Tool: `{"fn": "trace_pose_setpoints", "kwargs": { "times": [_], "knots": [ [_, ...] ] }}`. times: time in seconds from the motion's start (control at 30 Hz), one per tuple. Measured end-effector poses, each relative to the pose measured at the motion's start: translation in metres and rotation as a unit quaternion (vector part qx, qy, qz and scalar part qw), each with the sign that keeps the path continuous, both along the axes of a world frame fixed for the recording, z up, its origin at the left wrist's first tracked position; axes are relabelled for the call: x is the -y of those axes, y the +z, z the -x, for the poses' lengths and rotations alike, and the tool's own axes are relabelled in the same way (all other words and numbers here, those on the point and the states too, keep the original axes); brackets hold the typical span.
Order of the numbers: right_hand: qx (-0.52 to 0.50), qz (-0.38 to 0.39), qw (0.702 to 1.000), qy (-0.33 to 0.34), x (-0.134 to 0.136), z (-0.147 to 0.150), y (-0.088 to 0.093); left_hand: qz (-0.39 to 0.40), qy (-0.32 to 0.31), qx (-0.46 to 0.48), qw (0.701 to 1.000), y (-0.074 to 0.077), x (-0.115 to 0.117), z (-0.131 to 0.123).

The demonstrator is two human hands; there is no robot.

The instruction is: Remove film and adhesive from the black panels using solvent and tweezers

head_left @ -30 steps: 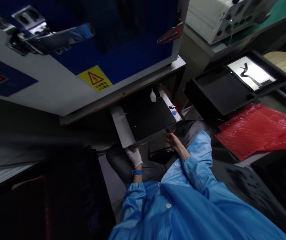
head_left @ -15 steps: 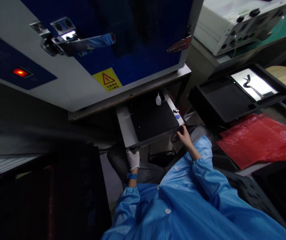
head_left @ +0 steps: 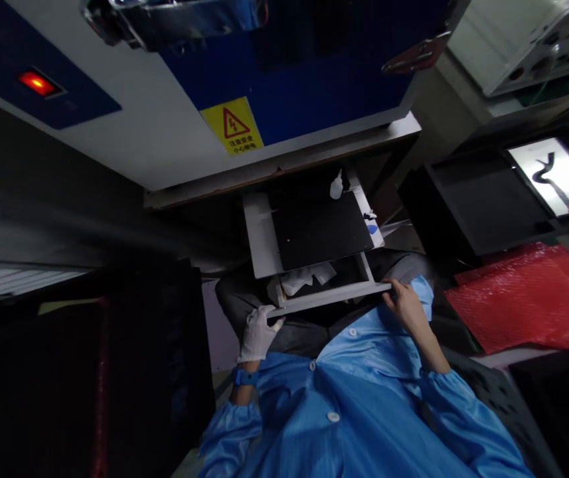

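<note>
A white drawer (head_left: 331, 297) stands partly pulled out over my lap, beneath a small white tabletop (head_left: 263, 245) with a black mat (head_left: 321, 232) on it. My left hand (head_left: 258, 334), in a white glove, grips the left end of the drawer front. At its right end my bare right hand (head_left: 404, 302) holds the same edge between thumb and fingers. Crumpled whitish paper or plastic (head_left: 304, 280) lies inside the drawer. Toward the back of the mat sits a small white squeeze bottle (head_left: 336, 186). Part of the drawer's inside is hidden under the tabletop.
A blue and white cabinet (head_left: 164, 126) with a yellow warning label (head_left: 233, 126) rises in front. On the right are a black case (head_left: 488, 199) with a lit white panel and red bubble wrap (head_left: 528, 299). A dark bulk (head_left: 80, 385) fills the left side.
The drawer has come out toward my body from under the tabletop, showing its contents. Both hands have moved back with its front edge. The view has shifted downward and closer.
</note>
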State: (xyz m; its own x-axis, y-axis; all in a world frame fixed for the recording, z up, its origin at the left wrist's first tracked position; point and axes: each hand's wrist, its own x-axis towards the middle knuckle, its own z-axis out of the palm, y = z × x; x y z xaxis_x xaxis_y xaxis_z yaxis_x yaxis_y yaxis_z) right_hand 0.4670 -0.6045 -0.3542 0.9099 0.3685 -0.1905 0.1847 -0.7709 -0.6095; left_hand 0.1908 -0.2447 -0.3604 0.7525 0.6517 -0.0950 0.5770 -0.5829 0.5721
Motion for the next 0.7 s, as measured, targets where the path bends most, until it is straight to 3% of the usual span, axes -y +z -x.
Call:
{"fn": "trace_pose_setpoints", "kwargs": {
  "times": [0.23, 0.47, 0.57, 0.7],
  "knots": [
    [0.023, 0.013, 0.999, 0.02, -0.005, -0.003, 0.004, -0.024, -0.025, 0.016, 0.999, 0.0, 0.001, -0.002],
    [0.052, -0.016, 0.996, -0.076, -0.011, 0.019, 0.011, -0.072, 0.069, 0.048, 0.994, 0.004, 0.011, -0.002],
    [0.046, -0.025, 0.991, -0.123, -0.019, 0.018, 0.012, -0.079, 0.11, 0.071, 0.988, 0.005, 0.013, -0.012],
    [0.036, -0.063, 0.988, -0.136, -0.038, 0.009, 0.017, -0.072, 0.153, 0.092, 0.981, 0.002, 0.014, -0.031]
  ]
}}
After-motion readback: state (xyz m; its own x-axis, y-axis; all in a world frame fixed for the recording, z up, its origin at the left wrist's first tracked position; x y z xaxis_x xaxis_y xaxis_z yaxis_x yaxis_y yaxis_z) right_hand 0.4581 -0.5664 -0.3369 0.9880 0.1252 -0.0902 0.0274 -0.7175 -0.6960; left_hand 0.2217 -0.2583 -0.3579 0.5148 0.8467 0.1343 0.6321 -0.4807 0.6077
